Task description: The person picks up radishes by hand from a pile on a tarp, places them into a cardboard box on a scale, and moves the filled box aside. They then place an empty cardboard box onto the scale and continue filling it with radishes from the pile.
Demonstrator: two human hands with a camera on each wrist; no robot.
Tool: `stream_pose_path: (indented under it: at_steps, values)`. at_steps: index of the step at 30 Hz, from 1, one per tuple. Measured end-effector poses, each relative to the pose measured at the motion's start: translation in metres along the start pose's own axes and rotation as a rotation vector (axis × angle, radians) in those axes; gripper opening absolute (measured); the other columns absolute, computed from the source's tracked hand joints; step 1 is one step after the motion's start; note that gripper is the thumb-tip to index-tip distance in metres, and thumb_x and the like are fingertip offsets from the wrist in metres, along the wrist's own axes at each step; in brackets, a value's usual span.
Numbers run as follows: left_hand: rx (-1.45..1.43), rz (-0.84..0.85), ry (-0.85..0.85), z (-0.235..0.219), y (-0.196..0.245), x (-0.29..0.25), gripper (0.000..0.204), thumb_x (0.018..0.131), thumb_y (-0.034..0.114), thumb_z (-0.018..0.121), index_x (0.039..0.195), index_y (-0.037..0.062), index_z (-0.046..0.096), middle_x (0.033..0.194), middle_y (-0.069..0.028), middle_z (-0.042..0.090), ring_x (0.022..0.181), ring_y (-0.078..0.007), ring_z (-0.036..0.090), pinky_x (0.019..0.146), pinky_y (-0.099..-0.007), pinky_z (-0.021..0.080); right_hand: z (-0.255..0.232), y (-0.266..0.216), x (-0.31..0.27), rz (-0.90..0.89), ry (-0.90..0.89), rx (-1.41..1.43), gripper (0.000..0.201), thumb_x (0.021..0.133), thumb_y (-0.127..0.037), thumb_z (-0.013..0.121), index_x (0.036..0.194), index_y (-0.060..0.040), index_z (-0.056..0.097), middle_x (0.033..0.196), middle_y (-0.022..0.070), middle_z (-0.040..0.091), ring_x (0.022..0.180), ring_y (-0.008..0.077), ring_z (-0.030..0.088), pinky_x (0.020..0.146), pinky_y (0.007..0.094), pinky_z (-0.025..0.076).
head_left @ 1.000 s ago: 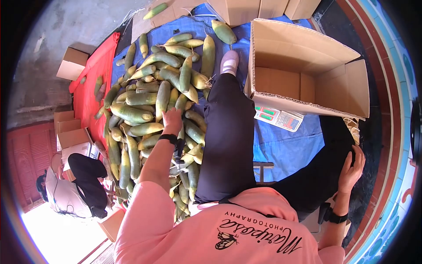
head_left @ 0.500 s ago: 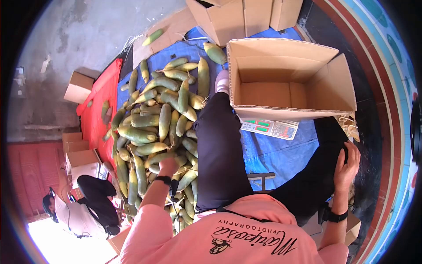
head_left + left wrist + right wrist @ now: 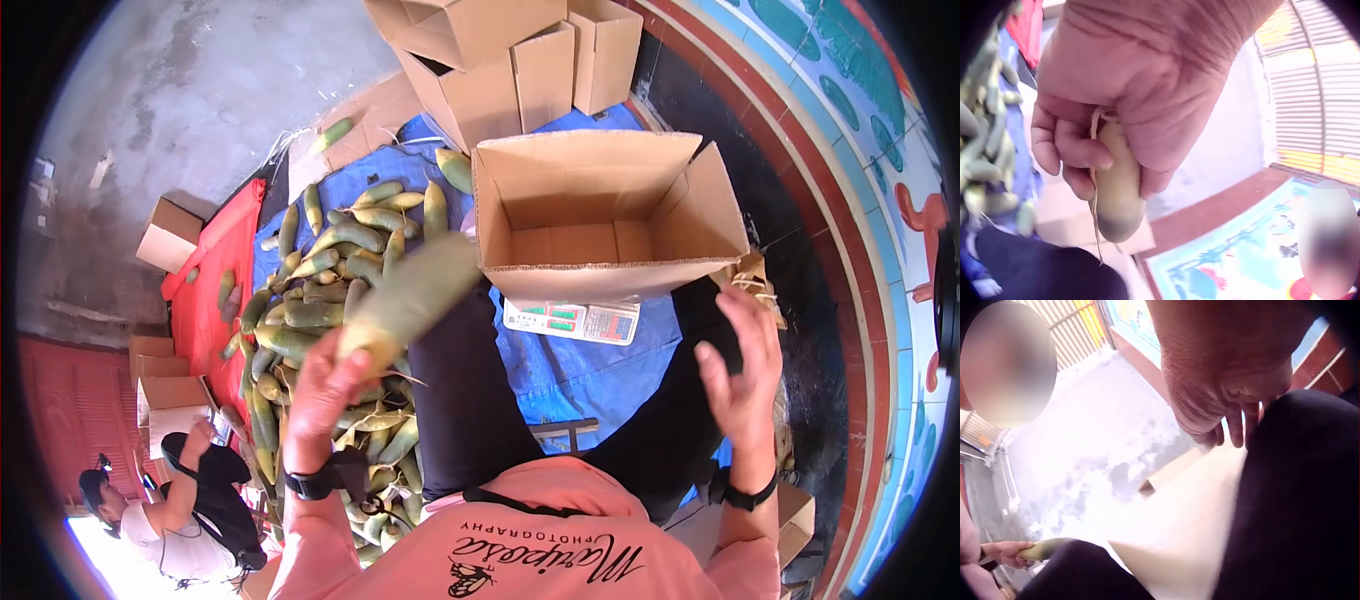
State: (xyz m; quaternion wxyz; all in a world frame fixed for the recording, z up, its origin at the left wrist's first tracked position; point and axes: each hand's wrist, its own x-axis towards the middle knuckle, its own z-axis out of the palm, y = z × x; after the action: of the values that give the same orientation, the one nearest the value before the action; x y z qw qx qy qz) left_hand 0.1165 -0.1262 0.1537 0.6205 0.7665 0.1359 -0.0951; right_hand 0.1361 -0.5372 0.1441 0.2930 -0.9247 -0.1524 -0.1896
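In the head view my left hand (image 3: pixel 325 385) grips the pale end of a green radish (image 3: pixel 420 295), blurred and raised above the pile of radishes (image 3: pixel 305 314). Fingers and thumb wrap that radish (image 3: pixel 1119 194) in the left wrist view, where a thin root hangs beside it. Over my right thigh is my right hand (image 3: pixel 748 370), fingers spread, holding nothing. The right wrist view has this hand (image 3: pixel 1229 381) with its fingers pointing down near the dark trouser leg. An open cardboard box (image 3: pixel 600 281) stands on a scale (image 3: pixel 570 320) between my legs and the stacked boxes.
Several cardboard boxes (image 3: pixel 545 80) stand beyond the blue tarp (image 3: pixel 600 390). Another person (image 3: pixel 180 500) sits at the lower left, near a red sheet (image 3: pixel 215 300) and more boxes. A tiled wall (image 3: pixel 890 300) curves along the right.
My left hand has come up from the pile with a radish in its grip. My right hand has lifted off the thigh and spread its fingers. The head view has shifted.
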Motion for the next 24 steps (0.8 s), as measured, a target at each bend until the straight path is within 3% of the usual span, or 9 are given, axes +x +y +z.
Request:
stream_pose_path:
  at_steps: [5,7,10,12,13,16,18,19,24]
  values:
    - [0.157,0.124,-0.672,0.079,0.026,0.024,0.049,0.086,0.038,0.069,0.115,-0.0012,0.059,0.090,-0.0044,0.065,0.075,-0.0088,0.058,0.065,-0.0239,0.047,0.001,-0.048,0.018,-0.310,-0.214,0.034,0.077,0.052,-0.028,0.085,0.123,-0.0144,0.057,0.134,0.0169,0.048,0.120,0.0367,0.048,0.099,0.0499,0.037]
    - [0.233,0.277,-0.803,0.097,0.018,0.040,0.050,0.086,0.035,0.069,0.117,-0.0026,0.058,0.090,-0.0036,0.064,0.077,-0.0079,0.058,0.067,-0.0247,0.048,0.004,-0.044,0.008,-0.168,-0.358,0.228,0.071,0.057,-0.025,0.086,0.120,-0.0092,0.058,0.119,0.0176,0.057,0.105,0.0355,0.057,0.089,0.0454,0.046]
    - [0.137,0.133,-0.940,0.117,0.021,0.052,0.047,0.090,0.034,0.064,0.117,-0.0027,0.057,0.087,-0.0037,0.064,0.072,-0.0074,0.058,0.065,-0.0244,0.048,0.010,-0.029,-0.015,-0.009,-0.393,0.361,0.066,0.062,-0.024,0.085,0.118,-0.0043,0.058,0.106,0.0175,0.062,0.094,0.0355,0.062,0.082,0.0415,0.050]
    - [0.144,-0.009,-0.874,0.125,0.033,0.055,0.044,0.092,0.035,0.061,0.118,-0.0003,0.058,0.083,-0.0035,0.062,0.067,-0.0084,0.059,0.063,-0.0253,0.049,0.006,-0.021,-0.014,0.040,-0.375,0.342,0.065,0.064,-0.025,0.085,0.118,-0.0016,0.057,0.100,0.0176,0.063,0.089,0.0356,0.063,0.079,0.0393,0.051]
    - [0.180,0.325,-0.725,0.129,0.022,0.063,0.040,0.093,0.035,0.059,0.116,0.0016,0.059,0.079,-0.0043,0.063,0.061,-0.0105,0.059,0.061,-0.0274,0.050,0.003,-0.016,-0.013,0.072,-0.332,0.330,0.065,0.066,-0.027,0.084,0.118,-0.0002,0.056,0.100,0.0179,0.063,0.090,0.0347,0.063,0.080,0.0386,0.050]
    - [0.364,0.663,-0.180,0.123,0.022,0.092,0.037,0.089,0.031,0.063,0.113,0.0026,0.059,0.101,-0.0156,0.063,0.094,-0.0259,0.063,0.084,-0.0379,0.049,-0.012,-0.004,0.003,0.374,-0.235,0.374,0.066,0.074,-0.037,0.080,0.118,0.0047,0.055,0.102,0.0142,0.064,0.095,0.0224,0.061,0.085,0.0348,0.048]
    - [0.629,0.774,0.096,0.121,0.015,0.111,0.041,0.085,0.029,0.066,0.116,0.0041,0.058,0.124,-0.0208,0.052,0.117,-0.0355,0.049,0.098,-0.0432,0.041,-0.020,0.005,0.028,0.460,-0.112,0.405,0.068,0.077,-0.041,0.076,0.121,0.0062,0.053,0.104,0.0111,0.063,0.097,0.0188,0.058,0.086,0.0327,0.047]
    - [0.685,0.688,0.080,0.121,0.006,0.116,0.046,0.083,0.028,0.069,0.119,0.0030,0.056,0.137,-0.0214,0.039,0.126,-0.0411,0.038,0.103,-0.0454,0.037,-0.025,0.012,0.044,0.491,-0.106,0.419,0.067,0.079,-0.042,0.074,0.121,0.0065,0.053,0.105,0.0109,0.062,0.096,0.0177,0.057,0.085,0.0316,0.047]
    - [0.904,0.647,0.041,0.120,-0.025,0.128,0.046,0.077,0.025,0.074,0.112,-0.0015,0.057,0.145,-0.0218,0.029,0.130,-0.0428,0.035,0.102,-0.0458,0.039,-0.015,0.054,0.130,0.461,-0.403,0.091,0.054,0.083,-0.039,0.067,0.111,0.0063,0.057,0.093,0.0138,0.064,0.086,0.0198,0.061,0.077,0.0323,0.048]
